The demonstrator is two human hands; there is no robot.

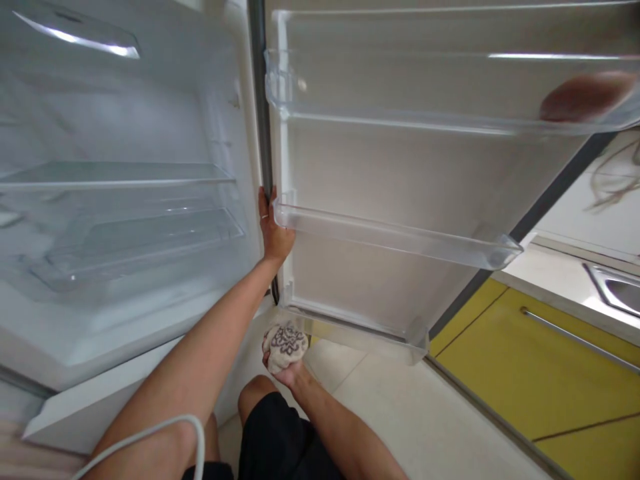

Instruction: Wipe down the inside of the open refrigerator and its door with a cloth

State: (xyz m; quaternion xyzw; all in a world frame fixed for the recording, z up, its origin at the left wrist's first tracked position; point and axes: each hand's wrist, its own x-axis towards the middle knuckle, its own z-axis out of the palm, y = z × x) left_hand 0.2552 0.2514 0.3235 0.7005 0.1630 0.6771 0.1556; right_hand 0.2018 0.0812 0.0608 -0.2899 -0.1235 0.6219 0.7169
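Note:
A fridge door (380, 160) stands wide open beside the fridge compartment (135, 113). My left hand (275, 230) reaches up to the hinge side, touching the dark door gasket (267, 133) near the end of the middle door shelf (390, 233). Its fingers point upward and look apart; part of them is hidden by the door edge. Lower down, my right hand (287, 373) is closed around a bunched whitish cloth (285, 345) with a dark floral pattern. The cloth is just below the bottom door shelf (360, 337), near the hinge corner.
Glass shelves (115, 173) span the compartment. A reddish-brown blurred object (587, 97) sits in the upper door shelf (400, 120). Yellow cabinets (540, 373) and a counter with a sink (620, 287) are at right. A pale cable (165, 423) crosses my left forearm.

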